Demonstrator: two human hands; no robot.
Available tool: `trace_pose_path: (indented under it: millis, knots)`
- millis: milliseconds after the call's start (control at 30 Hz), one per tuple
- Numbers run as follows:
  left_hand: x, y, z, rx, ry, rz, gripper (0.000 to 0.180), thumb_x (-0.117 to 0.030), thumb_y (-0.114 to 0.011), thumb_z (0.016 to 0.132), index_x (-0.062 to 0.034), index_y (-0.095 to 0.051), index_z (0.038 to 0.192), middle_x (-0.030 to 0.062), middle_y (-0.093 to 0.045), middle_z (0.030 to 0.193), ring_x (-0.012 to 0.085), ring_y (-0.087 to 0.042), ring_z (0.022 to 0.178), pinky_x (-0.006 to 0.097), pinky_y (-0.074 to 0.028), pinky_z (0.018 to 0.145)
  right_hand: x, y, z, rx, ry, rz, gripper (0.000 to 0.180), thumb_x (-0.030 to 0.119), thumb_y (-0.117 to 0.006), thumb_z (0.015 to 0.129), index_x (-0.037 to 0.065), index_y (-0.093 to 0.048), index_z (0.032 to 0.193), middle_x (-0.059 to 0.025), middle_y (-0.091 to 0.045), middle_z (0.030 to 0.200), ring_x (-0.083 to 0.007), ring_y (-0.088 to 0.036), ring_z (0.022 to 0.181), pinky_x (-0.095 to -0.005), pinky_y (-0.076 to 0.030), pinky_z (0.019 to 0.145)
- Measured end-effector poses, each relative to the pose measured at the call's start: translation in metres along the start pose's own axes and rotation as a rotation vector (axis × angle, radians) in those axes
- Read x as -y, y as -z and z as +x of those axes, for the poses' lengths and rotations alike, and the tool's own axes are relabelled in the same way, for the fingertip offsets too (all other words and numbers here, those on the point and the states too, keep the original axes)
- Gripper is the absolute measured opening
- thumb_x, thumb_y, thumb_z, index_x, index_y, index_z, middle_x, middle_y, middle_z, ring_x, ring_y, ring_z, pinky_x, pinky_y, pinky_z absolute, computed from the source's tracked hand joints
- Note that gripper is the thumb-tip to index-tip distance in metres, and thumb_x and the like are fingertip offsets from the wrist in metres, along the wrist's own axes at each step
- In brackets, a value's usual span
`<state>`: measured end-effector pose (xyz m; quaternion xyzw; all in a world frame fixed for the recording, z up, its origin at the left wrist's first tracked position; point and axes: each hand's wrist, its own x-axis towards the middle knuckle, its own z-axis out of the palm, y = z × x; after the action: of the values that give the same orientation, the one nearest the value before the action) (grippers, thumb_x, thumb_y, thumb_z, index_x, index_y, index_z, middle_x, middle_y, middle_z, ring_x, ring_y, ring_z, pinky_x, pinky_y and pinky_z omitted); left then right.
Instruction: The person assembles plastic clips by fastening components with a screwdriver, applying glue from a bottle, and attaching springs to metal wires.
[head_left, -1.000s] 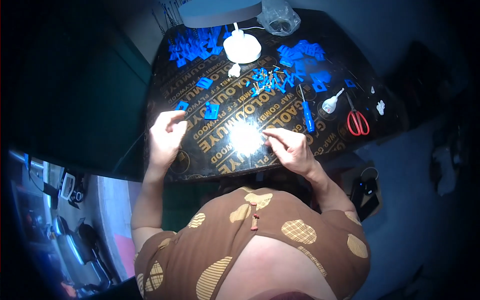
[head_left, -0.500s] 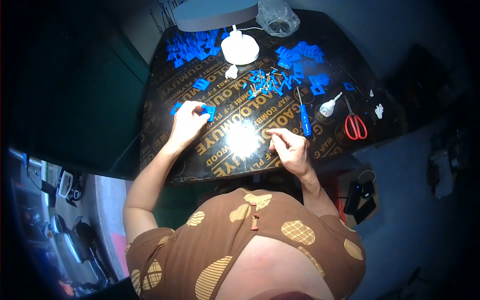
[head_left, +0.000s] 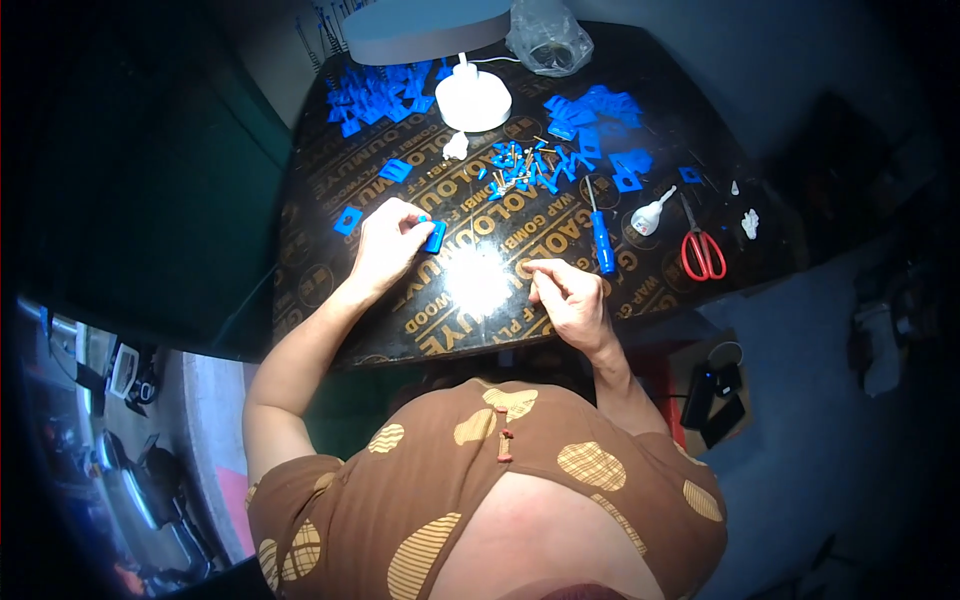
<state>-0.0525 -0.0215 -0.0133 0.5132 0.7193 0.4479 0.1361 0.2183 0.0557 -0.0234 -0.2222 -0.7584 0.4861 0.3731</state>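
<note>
My left hand pinches a small blue plastic piece between thumb and fingers, just above the dark tabletop. A flat blue plate with a hole lies to the left of that hand, and another blue piece lies beyond it. On the near side of the table, my right hand is closed, thumb against forefinger; whatever its fingertips may hold is too small to make out. A blue-handled screwdriver rests to the right, beyond that hand.
Blue plugs and screws are heaped mid-table, near blue plates. A white lamp stands at the back beside more blue parts. Rightward lie a white squeeze bottle and red-handled scissors. A clear bag sits behind.
My left hand has shifted a little to the right and nearer with the blue piece, uncovering the plate beside it. My right hand stays closed in nearly the same spot. The whole view has shifted slightly.
</note>
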Motion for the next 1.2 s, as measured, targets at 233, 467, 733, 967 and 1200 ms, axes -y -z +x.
trace_pose_path:
  millis: [233, 467, 733, 967, 1200]
  knots:
    - [-0.007, -0.016, -0.005, 0.046, -0.044, -0.061, 0.012, -0.008, -0.071, 0.077, -0.0013, -0.067, 0.086, 0.0066, -0.060, 0.078, 0.0120, -0.056, 0.064, 0.027, -0.047, 0.060, 0.002, -0.002, 0.000, 0.000, 0.018, -0.023, 0.017, 0.000, -0.053, 0.092, -0.003, -0.066, 0.103, -0.0042, -0.063, 0.070, -0.0069, -0.059, 0.064, -0.0209, -0.048, 0.059]
    - [-0.018, -0.017, -0.010, 0.080, -0.059, -0.002, 0.017, -0.007, -0.070, 0.075, -0.0008, -0.065, 0.090, 0.0100, -0.060, 0.082, 0.0153, -0.058, 0.065, 0.028, -0.049, 0.061, 0.004, -0.003, 0.001, -0.009, 0.030, -0.031, 0.016, -0.001, -0.054, 0.089, -0.004, -0.065, 0.101, -0.0079, -0.065, 0.070, -0.0097, -0.060, 0.060, -0.0229, -0.048, 0.055]
    - [-0.012, -0.018, -0.015, 0.057, -0.085, -0.023, 0.018, -0.001, -0.070, 0.075, -0.0020, -0.064, 0.092, 0.0008, -0.058, 0.079, 0.0061, -0.051, 0.064, 0.022, -0.045, 0.060, 0.001, -0.006, 0.001, 0.001, 0.031, -0.046, 0.016, 0.000, -0.055, 0.090, -0.004, -0.065, 0.102, -0.0080, -0.065, 0.070, -0.0099, -0.060, 0.061, -0.0227, -0.047, 0.055]
    - [-0.010, -0.020, -0.009, 0.062, -0.072, -0.127, 0.012, -0.004, -0.071, 0.081, -0.0023, -0.063, 0.090, 0.0006, -0.060, 0.080, 0.0052, -0.054, 0.068, 0.020, -0.047, 0.062, 0.004, -0.007, -0.001, 0.017, -0.012, -0.083, 0.017, 0.001, -0.054, 0.092, -0.003, -0.065, 0.105, -0.0039, -0.063, 0.071, -0.0069, -0.058, 0.065, -0.0205, -0.047, 0.060]
    - [-0.008, -0.009, -0.008, 0.045, -0.032, -0.110, 0.012, -0.005, -0.070, 0.082, -0.0029, -0.064, 0.092, 0.0009, -0.062, 0.079, 0.0051, -0.055, 0.068, 0.020, -0.047, 0.063, 0.004, -0.006, 0.001, 0.030, -0.019, -0.049, 0.017, 0.003, -0.055, 0.090, -0.003, -0.065, 0.103, -0.0066, -0.064, 0.071, -0.0085, -0.059, 0.063, -0.0232, -0.048, 0.058]
